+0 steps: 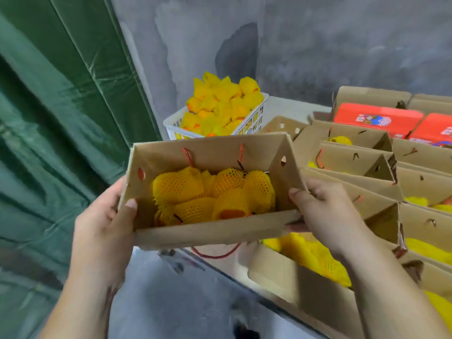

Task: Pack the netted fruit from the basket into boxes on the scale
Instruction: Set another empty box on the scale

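Observation:
I hold an open brown cardboard box (210,231) in the air with both hands. My left hand (105,223) grips its left end, thumb over the rim. My right hand (322,211) grips the right end. Inside lie several fruit in yellow foam nets (215,194), and red cord handles hang from the box's far wall. Behind the box stands a white plastic basket (176,126) heaped with more yellow-netted fruit (220,104). No scale shows in this view.
To the right, several open cardboard boxes (354,152) sit in rows on a table, some holding netted fruit. Closed red boxes (376,118) lie at the back right. A green tarp (61,118) hangs on the left. Grey floor (171,302) lies below.

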The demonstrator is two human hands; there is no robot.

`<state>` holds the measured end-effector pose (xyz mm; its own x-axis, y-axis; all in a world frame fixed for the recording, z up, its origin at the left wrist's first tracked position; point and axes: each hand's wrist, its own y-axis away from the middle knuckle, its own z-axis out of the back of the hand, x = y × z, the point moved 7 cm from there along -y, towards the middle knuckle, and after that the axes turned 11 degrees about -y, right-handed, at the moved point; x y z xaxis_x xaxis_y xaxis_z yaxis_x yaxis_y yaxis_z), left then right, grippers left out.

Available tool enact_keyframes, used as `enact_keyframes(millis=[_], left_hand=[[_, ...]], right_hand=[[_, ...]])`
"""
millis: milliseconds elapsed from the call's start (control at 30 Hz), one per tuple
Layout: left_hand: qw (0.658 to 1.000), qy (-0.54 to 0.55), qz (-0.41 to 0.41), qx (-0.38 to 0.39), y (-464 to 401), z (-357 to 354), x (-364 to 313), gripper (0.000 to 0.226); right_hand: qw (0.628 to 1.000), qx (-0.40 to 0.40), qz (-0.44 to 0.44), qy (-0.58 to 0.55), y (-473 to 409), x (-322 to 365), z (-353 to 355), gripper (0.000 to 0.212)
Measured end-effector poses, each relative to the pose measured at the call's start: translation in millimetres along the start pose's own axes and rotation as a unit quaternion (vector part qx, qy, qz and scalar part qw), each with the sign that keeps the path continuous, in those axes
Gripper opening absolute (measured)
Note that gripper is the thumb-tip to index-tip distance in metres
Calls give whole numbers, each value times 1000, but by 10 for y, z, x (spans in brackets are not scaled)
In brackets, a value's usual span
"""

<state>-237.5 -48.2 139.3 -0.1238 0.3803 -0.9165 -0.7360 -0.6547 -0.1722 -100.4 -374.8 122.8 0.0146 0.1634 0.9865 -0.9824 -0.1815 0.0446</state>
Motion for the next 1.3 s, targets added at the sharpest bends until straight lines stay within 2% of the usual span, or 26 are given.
enact_keyframes(millis=[200, 267, 367, 633, 767, 833, 1000, 1067, 1133, 1233, 1300], left_hand=[[999, -23, 21, -7, -1448, -12, 540, 53], [999, -38, 24, -3, -1913, 17, 636, 52], [996, -79, 31, 16, -2553, 60, 878, 56], [983, -102, 12, 153, -3907, -188, 1496, 48], [967, -59, 13, 248, -4299, -373, 1776, 35], [959, -32, -8, 281, -4430, -481, 1761, 26], [939, -101, -112, 309, -4657, -582, 1744, 31], [946, -84, -102, 297, -4708, -478, 1783, 24], [955, -82, -105, 266, -4755, -325, 1811, 29], [946, -113, -187, 238, -4720, -99, 1733, 23], [930, -130, -239, 247, -4652, -22, 1667, 18]], right_hand=[[998, 21, -8, 54, -1176, 70, -886, 23], [998, 21, -41, 53, -1540, 111, -1179, 35], [994, 14, -86, 58, -1950, 114, -1604, 29], [984, -68, -161, 39, -2168, -251, -2446, 22], [973, -152, -165, 47, -2101, -282, -2797, 17], [962, -205, -168, 61, -2026, -223, -2874, 29], [932, -307, -173, 81, -1817, -212, -3009, 46], [911, -354, -165, 133, -1709, -223, -3063, 45], [880, -408, -137, 203, -1562, -197, -3169, 45], [831, -455, -81, 309, -1418, 12, -3530, 45], [825, -464, -45, 320, -1407, 140, -3728, 50]])
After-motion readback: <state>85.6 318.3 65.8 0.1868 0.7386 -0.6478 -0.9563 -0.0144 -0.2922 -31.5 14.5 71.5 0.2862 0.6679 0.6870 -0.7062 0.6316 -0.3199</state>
